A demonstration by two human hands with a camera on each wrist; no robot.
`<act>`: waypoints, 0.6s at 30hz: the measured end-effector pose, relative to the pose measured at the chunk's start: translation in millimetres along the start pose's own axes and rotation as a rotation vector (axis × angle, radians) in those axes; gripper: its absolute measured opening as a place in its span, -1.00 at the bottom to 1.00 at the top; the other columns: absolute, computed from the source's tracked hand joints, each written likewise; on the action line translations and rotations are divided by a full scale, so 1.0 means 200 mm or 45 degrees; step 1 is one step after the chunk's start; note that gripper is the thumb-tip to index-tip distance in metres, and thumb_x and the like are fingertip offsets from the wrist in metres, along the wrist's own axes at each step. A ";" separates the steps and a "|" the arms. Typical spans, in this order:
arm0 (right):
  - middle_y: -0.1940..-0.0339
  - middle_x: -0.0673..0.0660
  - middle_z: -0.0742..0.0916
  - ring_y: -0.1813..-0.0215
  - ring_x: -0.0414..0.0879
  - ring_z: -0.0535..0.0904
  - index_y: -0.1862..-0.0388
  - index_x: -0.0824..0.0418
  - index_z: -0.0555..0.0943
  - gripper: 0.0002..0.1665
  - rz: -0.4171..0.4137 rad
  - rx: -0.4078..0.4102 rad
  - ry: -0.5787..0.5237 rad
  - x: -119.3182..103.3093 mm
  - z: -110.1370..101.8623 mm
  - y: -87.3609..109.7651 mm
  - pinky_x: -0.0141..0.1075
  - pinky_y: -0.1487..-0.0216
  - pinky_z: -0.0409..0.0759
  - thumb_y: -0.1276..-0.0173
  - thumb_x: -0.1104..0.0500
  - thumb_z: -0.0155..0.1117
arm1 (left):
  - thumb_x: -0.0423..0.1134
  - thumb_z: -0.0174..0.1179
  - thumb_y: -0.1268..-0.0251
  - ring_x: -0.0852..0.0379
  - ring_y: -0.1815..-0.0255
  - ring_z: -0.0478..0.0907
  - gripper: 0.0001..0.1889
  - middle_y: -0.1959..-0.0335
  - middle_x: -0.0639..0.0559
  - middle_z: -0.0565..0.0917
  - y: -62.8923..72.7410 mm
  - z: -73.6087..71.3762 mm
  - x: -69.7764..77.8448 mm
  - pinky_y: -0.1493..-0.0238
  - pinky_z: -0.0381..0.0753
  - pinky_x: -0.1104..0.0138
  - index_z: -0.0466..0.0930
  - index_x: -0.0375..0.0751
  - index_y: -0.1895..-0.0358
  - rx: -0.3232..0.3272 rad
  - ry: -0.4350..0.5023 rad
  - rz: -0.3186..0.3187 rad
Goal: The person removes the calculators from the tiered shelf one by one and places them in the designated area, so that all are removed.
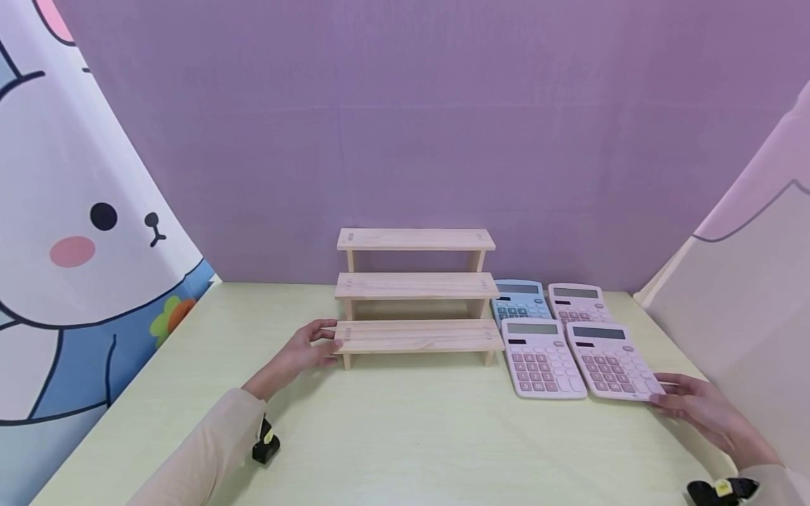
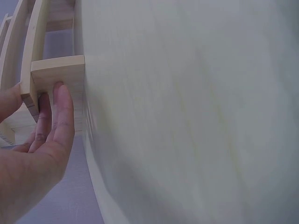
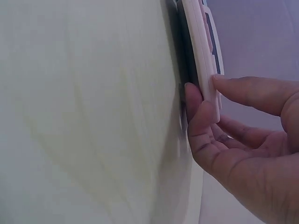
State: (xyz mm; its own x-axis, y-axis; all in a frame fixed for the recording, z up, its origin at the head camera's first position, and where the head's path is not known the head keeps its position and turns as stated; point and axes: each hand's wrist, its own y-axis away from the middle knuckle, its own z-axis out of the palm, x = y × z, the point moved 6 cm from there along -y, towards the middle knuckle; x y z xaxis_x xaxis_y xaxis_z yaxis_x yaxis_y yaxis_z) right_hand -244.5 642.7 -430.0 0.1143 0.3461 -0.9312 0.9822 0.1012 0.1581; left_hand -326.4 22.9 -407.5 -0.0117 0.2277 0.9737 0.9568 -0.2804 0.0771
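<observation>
A three-step wooden stand point(image 1: 418, 284) is on the table near the back wall. My left hand point(image 1: 306, 350) grips the left end of its lowest shelf; in the left wrist view the thumb point(image 2: 9, 100) lies on top and the fingers point(image 2: 63, 109) reach underneath. To the right, my right hand point(image 1: 699, 407) pinches the lower right corner of a pink calculator point(image 1: 614, 360). That corner is raised off the table in the right wrist view, thumb point(image 3: 247, 91) above and fingers below. Beside it lies another pink calculator point(image 1: 544, 358).
Behind these two are a blue calculator point(image 1: 520, 299) and a further pink calculator point(image 1: 579, 302), both partly covered. The pale table point(image 1: 405, 436) meets a purple backdrop point(image 1: 405, 126). Printed cloths hang at the left point(image 1: 95, 211) and right point(image 1: 747, 281) sides.
</observation>
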 end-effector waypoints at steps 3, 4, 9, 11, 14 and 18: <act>0.29 -0.18 0.60 0.27 -0.32 0.57 -0.09 0.70 0.20 -0.45 0.027 0.035 0.112 0.00 0.00 0.00 -0.39 0.27 0.64 -0.25 0.36 0.13 | -0.31 0.11 -0.27 0.12 0.15 0.56 -0.38 -0.15 -0.37 0.34 0.00 0.00 0.00 -0.02 0.61 0.10 0.06 -0.38 -0.32 -0.001 0.004 0.002; 0.29 -0.17 0.59 0.28 -0.32 0.56 -0.11 0.72 0.16 -0.40 0.033 0.044 0.144 0.00 0.00 0.00 -0.40 0.28 0.63 -0.25 0.35 0.13 | -0.31 0.11 -0.27 0.12 0.15 0.56 -0.38 -0.15 -0.37 0.34 0.00 0.00 0.00 -0.02 0.61 0.10 0.06 -0.38 -0.32 -0.001 0.004 0.003; 0.30 -0.20 0.56 0.31 -0.33 0.54 -0.18 0.73 0.05 -0.28 0.049 0.083 0.237 0.00 0.01 0.01 -0.40 0.35 0.58 -0.26 0.32 0.15 | -0.30 0.11 -0.27 0.13 0.15 0.56 -0.38 -0.13 -0.36 0.34 0.00 0.00 0.00 -0.02 0.61 0.11 0.06 -0.39 -0.32 0.003 -0.005 0.004; 0.30 -0.22 0.56 0.32 -0.33 0.54 -0.17 0.72 0.06 -0.29 0.045 0.093 0.251 -0.01 0.01 0.01 -0.40 0.36 0.58 -0.26 0.31 0.15 | -0.30 0.11 -0.27 0.13 0.15 0.56 -0.38 -0.13 -0.36 0.34 0.00 0.00 0.00 -0.02 0.61 0.11 0.07 -0.39 -0.32 0.005 -0.006 0.004; 0.30 -0.22 0.55 0.33 -0.33 0.54 -0.18 0.71 0.06 -0.28 0.045 0.098 0.272 -0.01 0.01 0.01 -0.40 0.38 0.57 -0.26 0.29 0.16 | -0.31 0.11 -0.27 0.13 0.16 0.57 -0.39 -0.14 -0.38 0.34 0.00 0.00 0.00 -0.02 0.61 0.11 0.07 -0.40 -0.32 0.008 -0.003 0.005; 0.30 -0.29 0.52 0.34 -0.34 0.52 -0.20 0.70 0.04 -0.24 0.034 0.091 0.293 -0.01 0.01 0.01 -0.40 0.39 0.55 -0.26 0.27 0.17 | -0.31 0.12 -0.26 0.13 0.16 0.57 -0.39 -0.13 -0.37 0.35 0.00 0.00 0.00 -0.02 0.62 0.12 0.08 -0.39 -0.31 0.011 -0.004 0.005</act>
State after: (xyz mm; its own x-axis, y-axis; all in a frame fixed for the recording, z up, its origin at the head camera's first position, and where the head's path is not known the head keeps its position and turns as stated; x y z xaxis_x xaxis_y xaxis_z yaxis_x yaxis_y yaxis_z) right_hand -242.7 641.2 -428.8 0.1115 0.5517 -0.8265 0.9883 0.0259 0.1506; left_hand -326.0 23.1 -407.9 -0.0072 0.2293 0.9733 0.9594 -0.2729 0.0714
